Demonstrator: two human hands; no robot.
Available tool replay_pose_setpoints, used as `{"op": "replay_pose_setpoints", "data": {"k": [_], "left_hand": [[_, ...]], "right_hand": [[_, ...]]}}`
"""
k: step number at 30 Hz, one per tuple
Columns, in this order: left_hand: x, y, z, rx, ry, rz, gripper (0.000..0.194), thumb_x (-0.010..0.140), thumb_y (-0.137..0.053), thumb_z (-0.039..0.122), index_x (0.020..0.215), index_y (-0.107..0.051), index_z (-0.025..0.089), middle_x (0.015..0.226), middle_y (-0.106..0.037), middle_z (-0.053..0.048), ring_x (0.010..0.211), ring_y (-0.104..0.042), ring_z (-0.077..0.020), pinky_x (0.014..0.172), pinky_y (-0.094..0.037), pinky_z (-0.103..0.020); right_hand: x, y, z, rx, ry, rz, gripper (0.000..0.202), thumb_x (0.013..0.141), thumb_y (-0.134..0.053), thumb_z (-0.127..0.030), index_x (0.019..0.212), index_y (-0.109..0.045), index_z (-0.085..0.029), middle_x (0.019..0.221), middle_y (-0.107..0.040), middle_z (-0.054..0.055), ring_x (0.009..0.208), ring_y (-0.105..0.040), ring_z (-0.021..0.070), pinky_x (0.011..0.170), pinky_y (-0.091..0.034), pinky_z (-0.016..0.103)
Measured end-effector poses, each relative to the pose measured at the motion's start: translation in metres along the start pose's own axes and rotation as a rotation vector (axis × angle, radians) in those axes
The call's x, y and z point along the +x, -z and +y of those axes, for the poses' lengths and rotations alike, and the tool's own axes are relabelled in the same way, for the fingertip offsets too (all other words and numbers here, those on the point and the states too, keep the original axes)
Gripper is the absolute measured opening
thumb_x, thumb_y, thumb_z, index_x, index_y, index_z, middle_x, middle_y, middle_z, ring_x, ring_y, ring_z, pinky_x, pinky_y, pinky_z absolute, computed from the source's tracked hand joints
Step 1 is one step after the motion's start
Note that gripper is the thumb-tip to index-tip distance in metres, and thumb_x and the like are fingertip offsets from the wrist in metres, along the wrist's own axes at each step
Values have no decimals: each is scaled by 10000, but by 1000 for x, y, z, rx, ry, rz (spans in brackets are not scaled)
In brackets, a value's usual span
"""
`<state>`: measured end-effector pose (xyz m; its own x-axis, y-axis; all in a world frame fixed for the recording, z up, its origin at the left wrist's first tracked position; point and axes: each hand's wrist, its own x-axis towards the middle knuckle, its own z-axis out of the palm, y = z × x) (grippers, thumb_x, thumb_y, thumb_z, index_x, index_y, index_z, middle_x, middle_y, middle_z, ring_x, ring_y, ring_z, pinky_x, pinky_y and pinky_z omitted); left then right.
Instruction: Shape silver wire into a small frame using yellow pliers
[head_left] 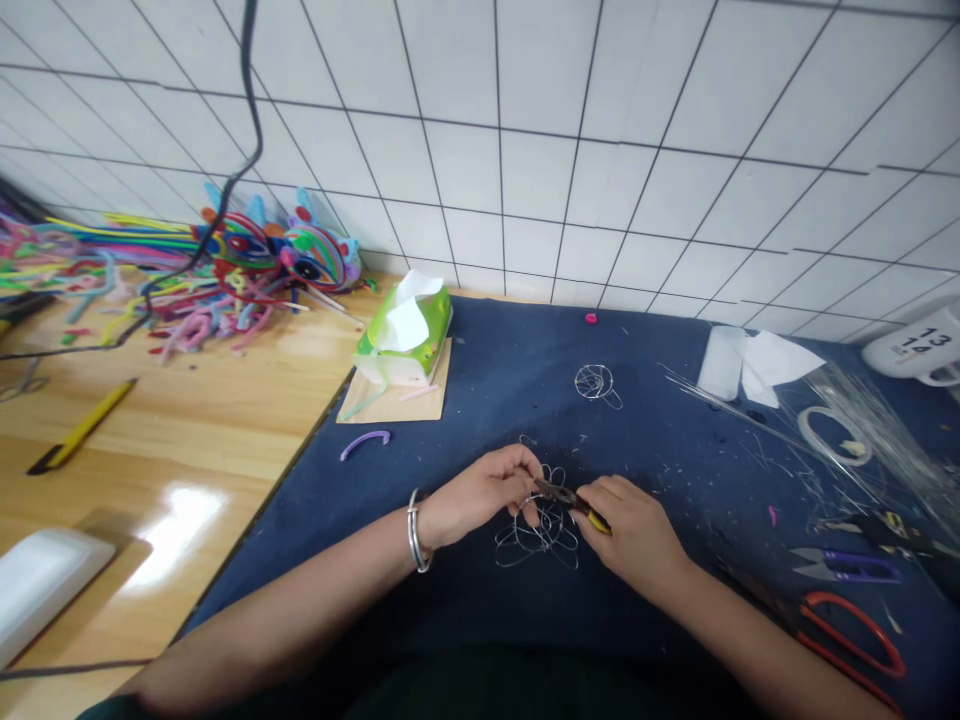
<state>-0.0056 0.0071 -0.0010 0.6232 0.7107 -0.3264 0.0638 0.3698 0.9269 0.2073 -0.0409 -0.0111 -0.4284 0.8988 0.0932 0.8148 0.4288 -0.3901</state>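
Here at the near edge of the dark blue cloth [487,400], the looped wire frame [547,540] sits between the two hands, partly covered by fingers and tool. The left hand [484,495] pinches it by the wire; the right hand [634,525] is clamped around the pliers [559,492], whose tips meet the frame right beside the left fingertips. How tightly they bite, you can't tell.

Straight ahead, well clear of the work, a small round wire piece [594,381] lies on the cloth. Over on the left, the green tissue pack [401,335] sits on a thin board [394,405], a purple curved stem [365,443] just in front. Further left on the wooden table [247,400], a heap of fuzzy coloured stems [202,315] spreads beneath striped figures [322,255], a black cable [251,90] hanging across the view there, and a yellow cutter [86,425] nearer in.

The right is the crowded side! Loose straight wires [870,420], a pale coil [806,435], a mug [915,345] by the wall, purple snips [847,565], and orange-handled scissors [851,630] close beside the right forearm.
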Motion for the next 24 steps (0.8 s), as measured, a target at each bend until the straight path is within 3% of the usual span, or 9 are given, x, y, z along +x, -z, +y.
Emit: {"op": "replay_pose_setpoints", "data": {"k": [9,18,24], "left_hand": [[-1,0,-3,-50,-16,-10,129,819,-431,129,909,-523,135,675,-649,-42,659,-616,-141,602,-389,-246],[-1,0,-1,-83,-11,-44,117,860,-422,198,916,-506,139,689,-641,-40,658,-635,-151,603,-382,-249],[-3,-1,4,-17,-6,-54,192,852,-457,229,1011,-508,135,717,-631,-44,694,-623,-159,630,-406,-264]], "right_hand": [[1,2,-3,79,-47,6,74,809,-503,-238,847,-559,-210,762,-564,26,730,-515,154,657,-411,281],[3,7,-5,253,-157,-98,33,788,-534,-243,773,-555,-221,693,-528,-14,646,-504,126,585,-395,243],[5,10,-5,295,-183,-50,50,783,-532,-233,770,-577,-217,685,-544,-17,621,-516,115,562,-394,230]]}}
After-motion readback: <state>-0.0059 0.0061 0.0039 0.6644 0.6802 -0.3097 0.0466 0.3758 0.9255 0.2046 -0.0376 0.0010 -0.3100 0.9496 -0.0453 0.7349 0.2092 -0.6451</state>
